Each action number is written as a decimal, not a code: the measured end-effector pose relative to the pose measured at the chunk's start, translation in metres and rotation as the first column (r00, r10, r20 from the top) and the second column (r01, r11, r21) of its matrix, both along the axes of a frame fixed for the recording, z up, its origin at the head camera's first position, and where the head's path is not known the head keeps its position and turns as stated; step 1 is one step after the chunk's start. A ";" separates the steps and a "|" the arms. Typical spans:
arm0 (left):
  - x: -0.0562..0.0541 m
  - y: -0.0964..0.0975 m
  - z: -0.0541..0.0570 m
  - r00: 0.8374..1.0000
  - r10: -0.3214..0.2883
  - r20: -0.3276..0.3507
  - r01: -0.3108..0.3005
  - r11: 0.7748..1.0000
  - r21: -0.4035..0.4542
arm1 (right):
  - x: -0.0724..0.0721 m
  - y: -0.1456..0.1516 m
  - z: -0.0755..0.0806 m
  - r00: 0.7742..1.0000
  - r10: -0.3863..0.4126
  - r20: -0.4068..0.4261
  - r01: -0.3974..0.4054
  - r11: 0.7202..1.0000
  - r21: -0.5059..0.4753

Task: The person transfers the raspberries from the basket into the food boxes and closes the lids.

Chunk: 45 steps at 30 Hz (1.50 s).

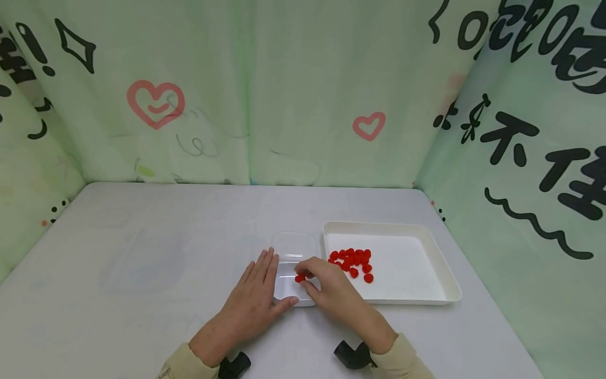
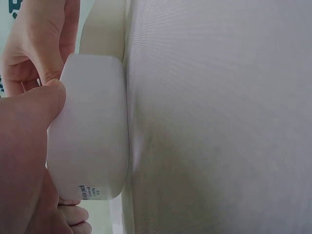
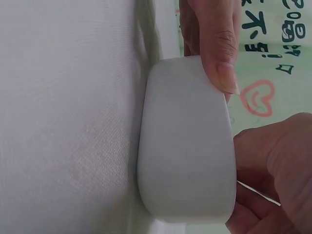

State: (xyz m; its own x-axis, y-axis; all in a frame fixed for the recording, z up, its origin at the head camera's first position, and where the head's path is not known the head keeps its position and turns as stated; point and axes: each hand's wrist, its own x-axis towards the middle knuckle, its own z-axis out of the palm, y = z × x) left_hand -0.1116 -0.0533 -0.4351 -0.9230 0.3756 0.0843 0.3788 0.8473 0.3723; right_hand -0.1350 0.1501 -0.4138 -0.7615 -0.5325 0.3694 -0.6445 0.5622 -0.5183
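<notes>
A small white box point(image 1: 286, 287) stands on the table, its clear lid point(image 1: 295, 245) flipped back behind it. Along the box's left side lie the straight fingers of my left hand point(image 1: 253, 295), with the thumb at the front rim. My right hand point(image 1: 333, 295) pinches a small red rounded piece point(image 1: 300, 278) between thumb and fingers, over the opening of the box. Both wrist views show the box's smooth outer wall point(image 2: 90, 126) close up; small print shows low on it in the left one. The red piece is hidden in both wrist views.
Right of the box sits a shallow white tray point(image 1: 412, 263) with several similar red pieces point(image 1: 350, 258) grouped at its left end. The right forearm crosses near the tray's front left corner. Green printed curtains point(image 1: 303, 95) hang behind and beside the white table point(image 1: 142, 252).
</notes>
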 end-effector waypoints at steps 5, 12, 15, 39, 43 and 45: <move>0.000 0.000 0.000 1.000 -0.003 -0.015 0.003 1.000 -0.011 | 0.001 -0.001 -0.001 1.000 -0.015 -0.003 0.015 1.000 0.015; 0.001 -0.001 0.000 1.000 -0.007 -0.030 0.007 1.000 -0.019 | 0.001 -0.001 -0.001 1.000 -0.015 0.020 0.014 1.000 0.027; 0.001 -0.001 0.000 0.999 -0.009 -0.037 0.008 1.000 -0.013 | 0.001 -0.001 -0.001 0.999 -0.021 0.029 0.020 0.999 0.028; 0.001 -0.001 -0.001 0.999 -0.007 -0.052 0.006 1.000 -0.008 | -0.010 0.026 0.014 0.993 -0.112 -0.048 0.107 0.990 -0.094; 0.001 0.000 -0.001 1.000 0.001 -0.025 -0.001 1.000 -0.009 | -0.013 0.034 0.017 0.986 -0.150 -0.079 0.141 0.985 -0.102; 0.001 0.000 -0.001 1.000 0.002 -0.020 -0.002 1.000 -0.009 | -0.015 0.038 0.018 0.980 -0.177 -0.087 0.168 0.980 -0.106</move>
State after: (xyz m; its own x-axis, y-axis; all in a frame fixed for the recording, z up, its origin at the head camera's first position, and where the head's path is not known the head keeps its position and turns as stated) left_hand -0.1108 -0.0533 -0.4359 -0.9219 0.3743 0.0996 0.3843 0.8513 0.3573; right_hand -0.1497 0.1879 -0.3953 -0.7976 -0.3543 0.4882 -0.5914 0.6189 -0.5169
